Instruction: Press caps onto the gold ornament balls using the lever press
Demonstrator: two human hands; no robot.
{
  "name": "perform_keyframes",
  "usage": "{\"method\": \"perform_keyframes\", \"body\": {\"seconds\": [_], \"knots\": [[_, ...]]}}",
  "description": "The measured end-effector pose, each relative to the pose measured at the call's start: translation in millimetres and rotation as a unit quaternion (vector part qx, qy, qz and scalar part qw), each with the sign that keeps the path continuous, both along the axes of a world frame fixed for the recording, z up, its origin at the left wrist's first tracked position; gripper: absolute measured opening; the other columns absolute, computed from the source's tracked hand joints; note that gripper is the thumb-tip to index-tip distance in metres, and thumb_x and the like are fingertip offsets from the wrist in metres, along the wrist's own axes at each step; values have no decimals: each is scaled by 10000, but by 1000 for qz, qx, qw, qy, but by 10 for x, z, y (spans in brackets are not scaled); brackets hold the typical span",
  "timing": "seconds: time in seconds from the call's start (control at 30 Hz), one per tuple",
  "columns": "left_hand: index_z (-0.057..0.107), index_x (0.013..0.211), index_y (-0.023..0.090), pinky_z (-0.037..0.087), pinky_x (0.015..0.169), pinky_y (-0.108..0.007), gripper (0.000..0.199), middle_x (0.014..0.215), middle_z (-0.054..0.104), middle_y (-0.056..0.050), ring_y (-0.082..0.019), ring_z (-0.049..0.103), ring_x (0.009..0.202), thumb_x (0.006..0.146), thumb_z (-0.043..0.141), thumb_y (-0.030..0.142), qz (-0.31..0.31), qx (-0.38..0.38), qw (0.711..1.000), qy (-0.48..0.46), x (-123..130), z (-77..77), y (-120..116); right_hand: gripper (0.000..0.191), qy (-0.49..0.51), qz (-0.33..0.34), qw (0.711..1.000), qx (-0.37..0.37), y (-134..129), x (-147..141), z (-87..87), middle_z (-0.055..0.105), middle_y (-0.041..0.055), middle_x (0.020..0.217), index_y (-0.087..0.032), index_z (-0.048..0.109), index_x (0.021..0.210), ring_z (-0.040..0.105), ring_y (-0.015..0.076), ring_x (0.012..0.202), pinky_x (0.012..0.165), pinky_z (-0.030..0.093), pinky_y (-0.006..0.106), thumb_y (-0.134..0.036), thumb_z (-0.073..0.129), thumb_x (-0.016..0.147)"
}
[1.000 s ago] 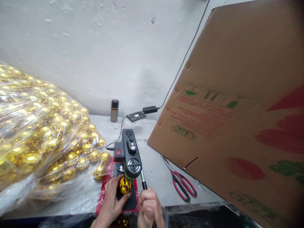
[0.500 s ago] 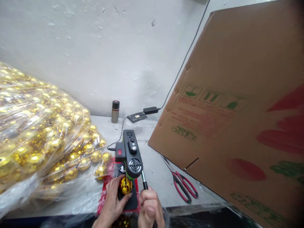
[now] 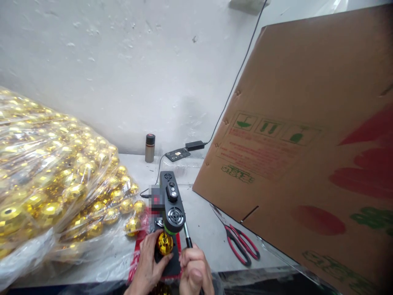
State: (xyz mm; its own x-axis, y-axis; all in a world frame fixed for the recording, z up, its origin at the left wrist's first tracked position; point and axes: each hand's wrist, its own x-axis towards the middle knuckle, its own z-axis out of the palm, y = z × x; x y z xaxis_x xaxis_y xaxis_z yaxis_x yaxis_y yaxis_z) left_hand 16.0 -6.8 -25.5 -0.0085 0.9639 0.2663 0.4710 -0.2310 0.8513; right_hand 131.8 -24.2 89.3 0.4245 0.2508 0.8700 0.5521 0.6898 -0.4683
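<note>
Under the head of a small black bench drill press (image 3: 173,205) sits a shiny gold faceted ball (image 3: 165,243). My left hand (image 3: 149,262) is closed around its left and near sides, thumb and fingers pressing on it. The drill's tip meets the top of the ball; whether it has gone in I cannot tell. To the right, my right hand (image 3: 196,264) is wrapped round the black grip of the press's metal lever (image 3: 187,235). A red plastic sheet (image 3: 135,256) lies beneath the black base.
A big clear bag of gold balls (image 3: 61,176) fills the left. Red-handled scissors (image 3: 242,246) lie on the right, by a large cardboard box (image 3: 285,143). Behind stand a capped bottle (image 3: 150,148), a phone-like black slab (image 3: 178,154) and a power adapter (image 3: 195,145) with its cable.
The whole view has shifted slightly, so things appear a little lower. Both hands keep their holds on the ball and the lever; no clear movement of either shows.
</note>
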Motion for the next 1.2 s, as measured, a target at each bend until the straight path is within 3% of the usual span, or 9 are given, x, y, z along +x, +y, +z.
{"method": "perform_keyframes", "body": {"seconds": [0.5, 0.6, 0.7, 0.8, 0.93, 1.0, 1.07, 1.13, 1.2], "knots": [[710, 1331, 195, 601, 1036, -622, 542, 1253, 794, -181, -405, 745, 1178, 836, 758, 411, 2, 15, 1000, 2, -11, -92, 35, 463, -52, 12, 999, 3, 8, 19, -390, 589, -50, 674, -227, 504, 708, 574, 91, 568, 789, 554, 279, -330, 407, 1149], [713, 1333, 201, 596, 1053, -629, 546, 1283, 787, -179, -409, 738, 1207, 829, 773, 403, 0, 15, 1000, 3, 9, -66, 59, 438, -67, 29, 997, -22, -43, 120, -198, 614, -43, 684, -227, 529, 734, 597, 96, 592, 836, 564, 290, -311, 409, 1147], [706, 1346, 197, 605, 1057, -619, 550, 1305, 783, -175, -404, 736, 1226, 830, 775, 376, 1, 11, 1000, 7, 20, -50, 46, 362, -46, 100, 992, -57, -54, 192, 201, 576, -32, 680, -231, 531, 777, 562, 105, 579, 596, 475, 242, -219, 416, 1120], [688, 1387, 206, 621, 1062, -584, 549, 1341, 780, -170, -386, 742, 1252, 863, 763, 347, -16, 28, 999, 25, -86, -118, -75, 338, -31, 111, 988, -100, -25, 214, 583, 549, -38, 668, -222, 546, 774, 544, 94, 571, 532, 403, 219, -188, 462, 1100], [674, 1440, 242, 636, 1067, -541, 722, 1441, 743, -179, -414, 728, 1296, 800, 883, 502, -73, 114, 986, 98, -461, -249, -323, 355, -21, 104, 990, -90, -23, 175, 669, 511, -48, 656, -219, 512, 748, 507, 81, 563, 532, 386, 210, -161, 467, 1095], [685, 1423, 266, 644, 1055, -514, 610, 1444, 747, -156, -393, 727, 1302, 885, 808, 527, -39, 143, 980, 133, -674, -250, -350, 356, -12, 98, 992, -84, -47, 139, 571, 494, -51, 652, -222, 488, 741, 497, 81, 563, 530, 381, 211, -156, 473, 1091], [718, 1343, 259, 642, 1038, -517, 381, 1373, 782, -143, -360, 743, 1270, 1040, 596, 455, 56, 156, 973, 157, -842, -189, -247, 370, 1, 95, 993, -76, -69, 104, 469, 468, -54, 633, -225, 459, 725, 497, 87, 564, 529, 380, 215, -150, 474, 1087], [732, 1251, 215, 638, 1007, -554, 392, 1247, 817, -164, -359, 772, 1177, 1093, 431, 410, 147, 164, 959, 176, -941, -83, -37, 378, 14, 96, 993, -71, -82, 82, 405, 451, -56, 616, -230, 445, 715, 510, 99, 571, 535, 389, 223, -147, 473, 1084], [721, 1234, 183, 632, 987, -561, 418, 1202, 822, -185, -366, 781, 1125, 1088, 397, 404, 164, 154, 953, 203, -974, 44, 205, 370, 19, 102, 992, -77, -84, 82, 377, 452, -56, 617, -232, 452, 723, 518, 105, 579, 539, 393, 226, -147, 476, 1082]]}}
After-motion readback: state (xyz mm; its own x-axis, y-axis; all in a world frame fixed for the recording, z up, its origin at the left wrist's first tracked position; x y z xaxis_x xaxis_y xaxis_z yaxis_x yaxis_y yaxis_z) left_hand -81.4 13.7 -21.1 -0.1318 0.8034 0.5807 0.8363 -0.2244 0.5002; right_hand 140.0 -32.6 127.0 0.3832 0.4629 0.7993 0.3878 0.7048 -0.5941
